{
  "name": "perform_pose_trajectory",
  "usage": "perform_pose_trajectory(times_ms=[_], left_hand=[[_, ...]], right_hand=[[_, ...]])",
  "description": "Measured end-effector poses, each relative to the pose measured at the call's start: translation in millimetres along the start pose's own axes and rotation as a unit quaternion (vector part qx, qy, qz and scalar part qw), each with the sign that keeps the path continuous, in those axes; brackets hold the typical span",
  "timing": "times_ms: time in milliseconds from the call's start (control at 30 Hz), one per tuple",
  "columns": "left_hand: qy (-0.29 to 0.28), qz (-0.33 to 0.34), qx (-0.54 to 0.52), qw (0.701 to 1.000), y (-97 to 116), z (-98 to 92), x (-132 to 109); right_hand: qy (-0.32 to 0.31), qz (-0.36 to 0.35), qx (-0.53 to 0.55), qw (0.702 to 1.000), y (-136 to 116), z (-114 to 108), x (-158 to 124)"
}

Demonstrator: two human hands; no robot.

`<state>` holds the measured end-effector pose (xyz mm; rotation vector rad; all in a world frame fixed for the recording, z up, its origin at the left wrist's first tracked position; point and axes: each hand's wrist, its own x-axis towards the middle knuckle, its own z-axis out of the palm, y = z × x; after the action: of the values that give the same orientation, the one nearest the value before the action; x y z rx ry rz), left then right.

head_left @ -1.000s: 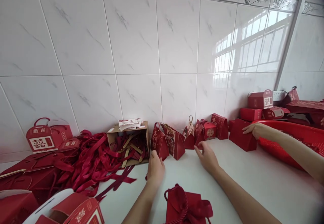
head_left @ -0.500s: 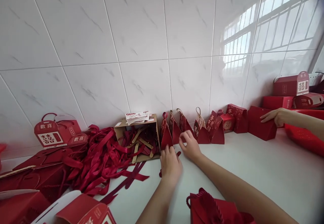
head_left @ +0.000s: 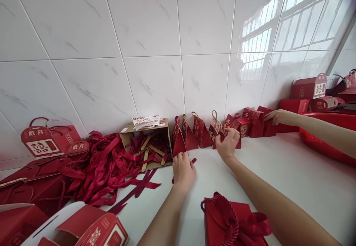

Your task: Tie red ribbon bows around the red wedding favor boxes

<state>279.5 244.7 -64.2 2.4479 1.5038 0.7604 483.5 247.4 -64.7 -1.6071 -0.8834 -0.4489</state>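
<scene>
left hand (head_left: 183,170) flat on white countertop (head_left: 278,179), empty; small red pyramid paper box (head_left: 178,142) at its 12 o'clock. right hand (head_left: 228,143) grips tagged red pyramid paper box (head_left: 214,132).

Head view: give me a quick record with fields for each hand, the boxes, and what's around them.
Left hand: palm down on counter, over a ribbon strip, next to leftmost box; grip unclear
Right hand: closed on tagged box
Box row: small red peaked boxes, upright along the wall
Other person's hand: on a red box
Left of row: cardboard box, ribbon pile
Near edge: red bag
Right: red basket
</scene>
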Motion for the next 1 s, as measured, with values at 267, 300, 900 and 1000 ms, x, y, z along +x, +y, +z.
perform_pose_trajectory(times_ms=[267,300,900,1000], left_hand=[[-0.012,-0.009,0.003,1.000,2,1.0,1],[-0.015,-0.008,0.003,1.000,2,1.3,1],[-0.056,-0.042,-0.052,0.996,-4,7.2,8],[-0.054,-0.052,-0.063,0.995,-4,6.3,8]], right_hand=[[-0.001,0.156,-0.054,0.986,48,4,13],[-0.017,0.157,-0.058,0.986,50,7,15],[-0.262,0.013,-0.030,0.964,34,2,4],[-0.289,-0.022,-0.038,0.956,27,4,2]])
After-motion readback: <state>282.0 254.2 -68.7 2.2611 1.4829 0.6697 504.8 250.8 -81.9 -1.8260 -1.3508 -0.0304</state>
